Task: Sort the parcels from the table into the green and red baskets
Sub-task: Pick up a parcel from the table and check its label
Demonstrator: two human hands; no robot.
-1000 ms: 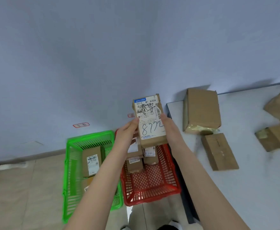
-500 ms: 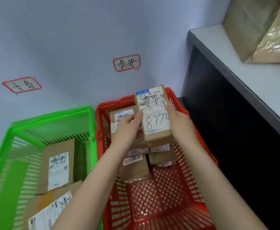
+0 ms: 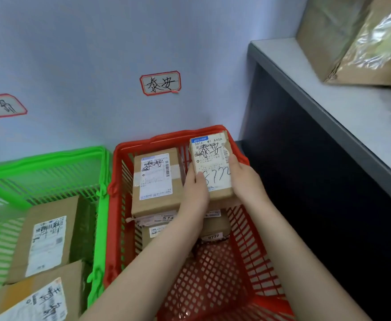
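Nearest the camera, two bare forearms reach forward over the red basket (image 3: 254, 230), whose mesh floor shows bare at the near end. To its left, touching side by side, stands the green basket (image 3: 51, 156). It holds two brown boxes with white labels: one at the near edge (image 3: 34, 302) and a second box (image 3: 46, 239) just behind it.

Farther in, both hands grip one small labelled parcel (image 3: 209, 163) between them. The left hand (image 3: 195, 193) curls round its left edge with the thumb pressed on the label. The right hand (image 3: 245, 179) clasps the right edge, thumb also on the front. The parcel sits inside the red basket's far right corner, label up (handwritten characters and the digits 8772 are legible). Whether it already rests on the smaller packages (image 3: 215, 228) beneath it cannot be told.

Just left of it, a larger brown carton (image 3: 155, 181) lies on top of other parcels in the same basket.

Behind the baskets, the pale wall carries two red-bordered tags: one above the red basket (image 3: 160, 82) and one above the green (image 3: 2, 106). At the far right, the grey counter (image 3: 329, 93) bears a big taped box (image 3: 356, 38), partly cut off by the frame.
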